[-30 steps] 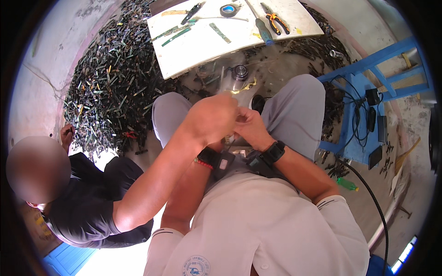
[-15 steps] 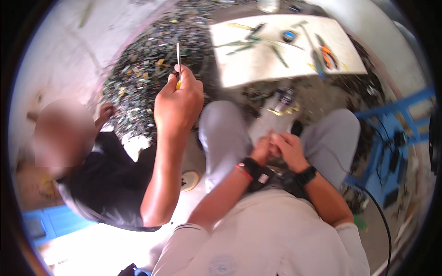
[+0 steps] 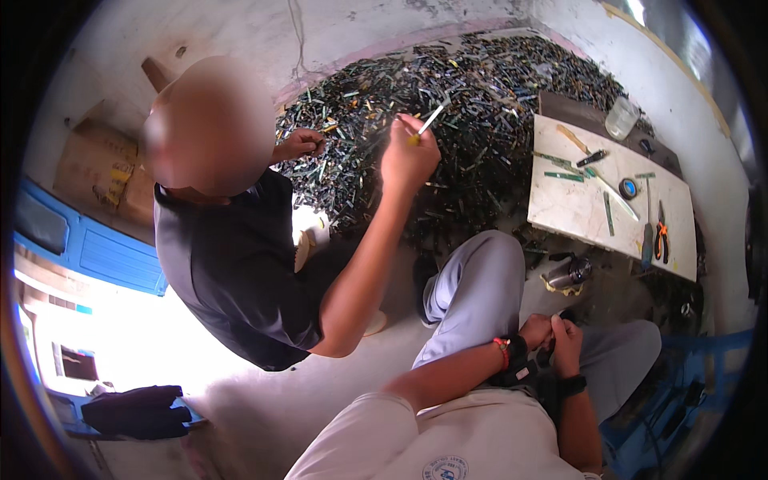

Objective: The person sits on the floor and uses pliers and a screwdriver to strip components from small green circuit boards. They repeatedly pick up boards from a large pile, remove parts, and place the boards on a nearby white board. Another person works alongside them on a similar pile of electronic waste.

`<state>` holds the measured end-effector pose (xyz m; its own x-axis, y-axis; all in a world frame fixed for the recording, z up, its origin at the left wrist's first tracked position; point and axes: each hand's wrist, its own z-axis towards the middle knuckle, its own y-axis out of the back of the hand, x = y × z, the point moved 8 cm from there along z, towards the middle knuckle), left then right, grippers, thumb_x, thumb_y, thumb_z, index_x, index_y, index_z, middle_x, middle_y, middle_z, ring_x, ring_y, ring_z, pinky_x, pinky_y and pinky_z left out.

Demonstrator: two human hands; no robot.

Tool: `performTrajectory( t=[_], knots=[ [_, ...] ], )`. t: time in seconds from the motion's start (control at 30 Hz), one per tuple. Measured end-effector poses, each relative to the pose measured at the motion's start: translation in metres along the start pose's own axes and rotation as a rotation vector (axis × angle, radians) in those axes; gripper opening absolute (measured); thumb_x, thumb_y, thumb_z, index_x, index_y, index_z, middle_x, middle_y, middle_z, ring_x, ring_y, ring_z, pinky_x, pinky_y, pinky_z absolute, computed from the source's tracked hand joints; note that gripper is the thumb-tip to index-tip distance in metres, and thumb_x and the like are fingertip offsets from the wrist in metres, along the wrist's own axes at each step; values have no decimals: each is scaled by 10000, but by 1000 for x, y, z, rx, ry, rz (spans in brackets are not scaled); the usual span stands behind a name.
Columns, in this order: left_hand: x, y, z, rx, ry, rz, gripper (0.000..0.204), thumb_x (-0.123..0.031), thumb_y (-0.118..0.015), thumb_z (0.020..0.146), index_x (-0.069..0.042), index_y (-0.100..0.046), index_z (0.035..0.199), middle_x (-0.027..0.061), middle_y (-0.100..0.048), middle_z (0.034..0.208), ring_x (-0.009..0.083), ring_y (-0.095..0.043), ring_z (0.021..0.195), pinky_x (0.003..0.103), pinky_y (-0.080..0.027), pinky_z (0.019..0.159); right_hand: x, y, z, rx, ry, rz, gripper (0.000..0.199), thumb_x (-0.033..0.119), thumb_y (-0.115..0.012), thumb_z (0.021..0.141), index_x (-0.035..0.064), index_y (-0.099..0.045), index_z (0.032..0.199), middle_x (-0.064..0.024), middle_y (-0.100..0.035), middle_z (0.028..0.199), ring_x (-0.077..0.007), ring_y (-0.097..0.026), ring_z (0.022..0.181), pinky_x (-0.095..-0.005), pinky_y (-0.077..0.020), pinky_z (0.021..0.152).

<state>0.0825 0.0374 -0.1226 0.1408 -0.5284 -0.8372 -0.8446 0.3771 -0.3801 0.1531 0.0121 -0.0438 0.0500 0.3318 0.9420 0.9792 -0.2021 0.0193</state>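
My left hand (image 3: 536, 330) and my right hand (image 3: 566, 342) are together over my lap, their curled fingers meeting. Whatever lies between the fingers, if anything, is too small or hidden to make out. Grey-trousered knees rise on both sides of them. A dark metal pot-like vessel (image 3: 568, 274) with a handle sits on the floor just beyond my hands. To my left a person in a dark shirt (image 3: 232, 272) raises a hand (image 3: 410, 156) gripping a thin pale-bladed tool (image 3: 433, 118) with a yellow part. That person's other hand (image 3: 302, 142) is by the heap.
A large heap of dark, narrow strips (image 3: 480, 88) covers the far floor. On a white board (image 3: 552, 204) lie orange-handled pliers (image 3: 662, 232), a blue-centred tape roll (image 3: 628, 188) and green strips (image 3: 564, 176). A clear plastic jar (image 3: 622, 118) stands behind. Blue furniture (image 3: 680, 384) is at right.
The view has swung left, bringing more of the other person and the heap into sight. That person's raised tool now tilts to the right. My hands stay together over my lap.
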Motion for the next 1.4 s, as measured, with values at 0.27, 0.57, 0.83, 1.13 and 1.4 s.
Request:
performTrajectory(
  t=[0.27, 0.57, 0.83, 1.13, 1.4],
  knots=[
    [-1, 2, 0, -75, 21, -80, 374, -239, -500, 926, 0, -583, 650, 113, -578, 548, 207, -566, 458, 358, -422, 439, 10, -5, 2, -13, 62, -76, 434, 295, -562, 980, 94, -476, 605, 4, -493, 526, -79, -445, 441, -243, -326, 428],
    [-6, -2, -1, -63, 47, 26, 351, -225, -462, 902, -8, -604, 666, 119, -606, 576, 214, -591, 476, 369, -449, 479, -3, 4, 7, -65, 96, -24, 419, 289, -568, 977, 89, -514, 613, 18, -484, 516, -69, -436, 430, -237, -307, 418],
    [-8, -2, 0, -81, 42, 57, 369, -246, -468, 904, -19, -604, 646, 102, -599, 558, 202, -584, 469, 358, -455, 500, -19, 14, 14, -76, 79, 32, 445, 303, -545, 988, 115, -460, 594, 24, -446, 502, -74, -404, 410, -242, -298, 412],
    [-20, -4, -8, -31, 71, -1, 339, -210, -455, 906, -17, -586, 660, 96, -582, 565, 190, -555, 470, 346, -435, 485, -12, 9, 10, -112, 49, 76, 500, 376, -503, 1007, 136, -388, 584, 18, -422, 496, -78, -380, 418, -248, -276, 412],
    [-18, -4, -10, -56, 121, -34, 344, -217, -459, 907, -21, -586, 655, 88, -584, 565, 186, -558, 468, 344, -435, 483, -24, 14, 14, -118, 28, 105, 493, 375, -506, 1005, 139, -389, 588, 14, -429, 499, -80, -388, 416, -245, -285, 408]
  ],
)
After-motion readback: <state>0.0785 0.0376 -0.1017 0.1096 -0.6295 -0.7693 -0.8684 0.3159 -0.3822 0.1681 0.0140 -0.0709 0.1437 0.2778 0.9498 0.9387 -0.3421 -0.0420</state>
